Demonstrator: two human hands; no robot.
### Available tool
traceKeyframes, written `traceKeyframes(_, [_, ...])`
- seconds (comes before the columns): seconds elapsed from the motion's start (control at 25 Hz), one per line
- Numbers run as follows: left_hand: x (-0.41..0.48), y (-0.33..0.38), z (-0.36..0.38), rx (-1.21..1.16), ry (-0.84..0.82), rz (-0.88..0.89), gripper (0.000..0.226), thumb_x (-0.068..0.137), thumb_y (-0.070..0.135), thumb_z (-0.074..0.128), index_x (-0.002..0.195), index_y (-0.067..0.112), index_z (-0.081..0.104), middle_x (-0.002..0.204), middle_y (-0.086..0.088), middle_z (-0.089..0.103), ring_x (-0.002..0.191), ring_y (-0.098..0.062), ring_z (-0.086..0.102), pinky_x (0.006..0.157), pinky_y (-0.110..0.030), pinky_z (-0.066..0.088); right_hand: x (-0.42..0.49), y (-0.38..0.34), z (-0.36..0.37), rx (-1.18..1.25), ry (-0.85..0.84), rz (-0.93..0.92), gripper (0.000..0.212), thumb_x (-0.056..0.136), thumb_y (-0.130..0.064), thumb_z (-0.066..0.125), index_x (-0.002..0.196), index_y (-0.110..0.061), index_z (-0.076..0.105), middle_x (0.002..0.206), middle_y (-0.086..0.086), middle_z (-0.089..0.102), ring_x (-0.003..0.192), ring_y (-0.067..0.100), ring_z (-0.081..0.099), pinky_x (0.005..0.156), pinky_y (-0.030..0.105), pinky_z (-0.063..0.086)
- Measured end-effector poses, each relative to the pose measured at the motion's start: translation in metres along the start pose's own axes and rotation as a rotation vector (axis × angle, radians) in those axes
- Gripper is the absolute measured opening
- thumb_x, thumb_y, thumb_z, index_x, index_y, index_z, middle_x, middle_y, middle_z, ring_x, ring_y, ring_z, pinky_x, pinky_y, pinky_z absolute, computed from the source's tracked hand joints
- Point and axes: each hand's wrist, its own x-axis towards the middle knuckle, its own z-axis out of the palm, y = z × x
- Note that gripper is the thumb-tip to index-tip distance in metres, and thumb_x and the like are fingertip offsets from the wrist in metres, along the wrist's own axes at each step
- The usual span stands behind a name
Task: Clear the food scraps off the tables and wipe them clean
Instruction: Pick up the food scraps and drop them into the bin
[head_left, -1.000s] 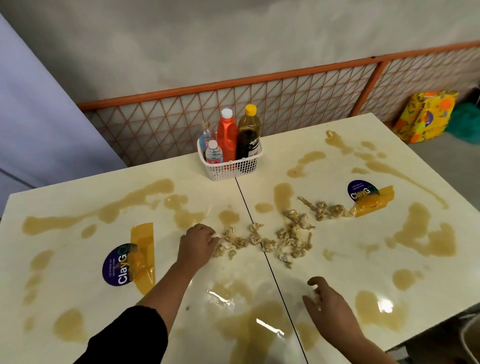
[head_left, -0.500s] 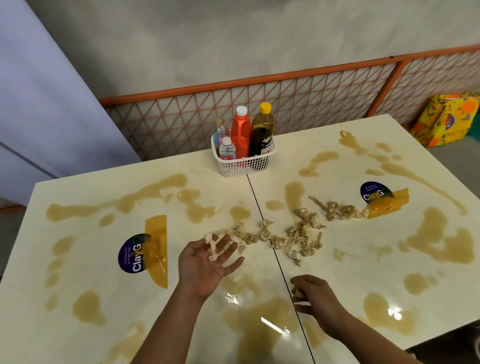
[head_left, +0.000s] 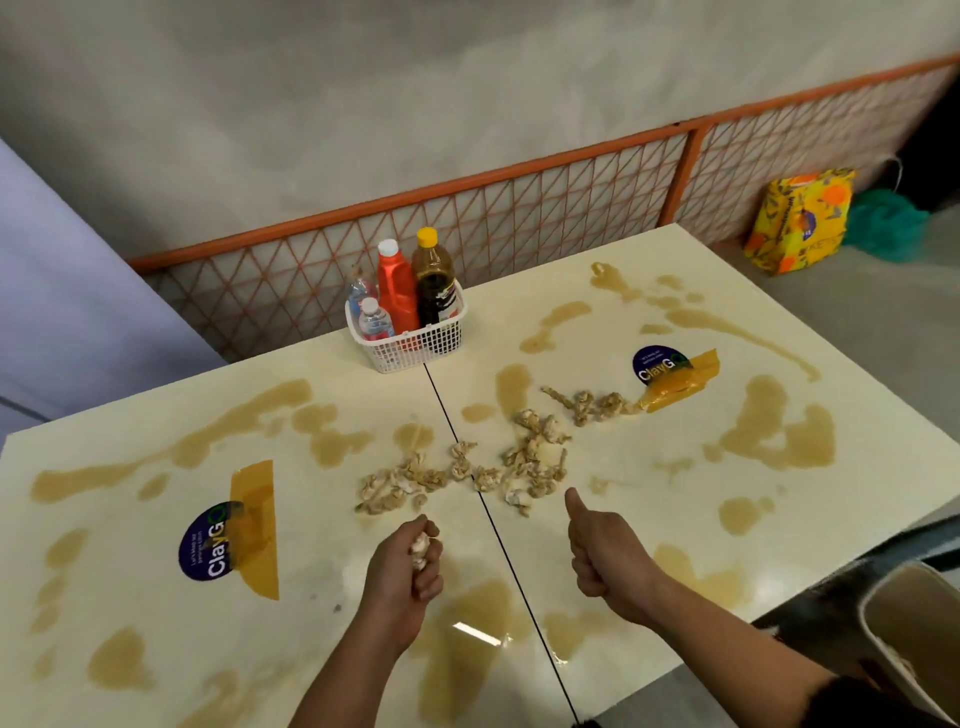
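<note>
- Now the left hand (head_left: 405, 569) is over the tabletop (head_left: 322, 525), its fingers closed round a clump of food scraps (head_left: 420, 545).
- Right hand (head_left: 605, 558): fingers curled into a fist, thumb out.
- Loose scraps (head_left: 530, 457) lie strewn across the seam between both tabletops, amid brown spills (head_left: 769, 431).

Tables (head_left: 322, 545): glossy cream, blotched with brown spills (head_left: 769, 431); food scraps (head_left: 535, 452) pale beige. Stickers (head_left: 205, 551): navy with white lettering, under amber tape (head_left: 257, 530). Basket (head_left: 415, 348): white mesh, holding one red bottle (head_left: 397, 296) and one dark, yellow-capped bottle (head_left: 434, 296); fence (head_left: 519, 208) orange lattice.
</note>
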Motion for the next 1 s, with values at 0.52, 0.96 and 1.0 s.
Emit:
traceKeyframes(0.52, [-0.055, -0.125, 0.17, 0.371, -0.164, 0.074, 0.03, 0.091, -0.011, 0.057, 0.118, 0.0, 0.063, 0.092, -0.009, 0.059, 0.077, -0.016, 0.056, 0.067, -0.02, 0.048, -0.074, 0.075, -0.232, 0.489, 0.225, -0.137, 0.03, 0.111, -0.027, 0.033, 0.114, -0.003, 0.051, 0.067, 0.001, 0.029, 0.058, 0.014, 0.026, 0.056, 0.031, 0.026])
traceKeyframes(0.96, [-0.088, -0.226, 0.267, 0.576, -0.304, 0.026, 0.024, 0.106, 0.017, 0.043, 0.107, 0.0, 0.059, 0.083, -0.014, 0.07, 0.081, -0.03, 0.072, 0.066, -0.029, 0.058, -0.132, 0.119, -0.396, 0.891, 0.672, -0.013, 0.038, 0.099, -0.037, 0.048, 0.064, -0.027, 0.039, 0.046, -0.007, 0.029, 0.036, 0.011, 0.021, 0.04, 0.021, 0.017])
traceKeyframes(1.0, [-0.089, -0.23, 0.27, 0.612, -0.299, 0.017, 0.024, 0.106, 0.019, 0.042, 0.103, 0.001, 0.057, 0.072, -0.01, 0.063, 0.068, -0.028, 0.067, 0.058, -0.029, 0.053, -0.134, 0.125, -0.406, 0.916, 0.68, 0.003, 0.035, 0.099, -0.034, 0.046, 0.066, -0.026, 0.039, 0.044, -0.007, 0.03, 0.035, 0.011, 0.022, 0.039, 0.021, 0.019])
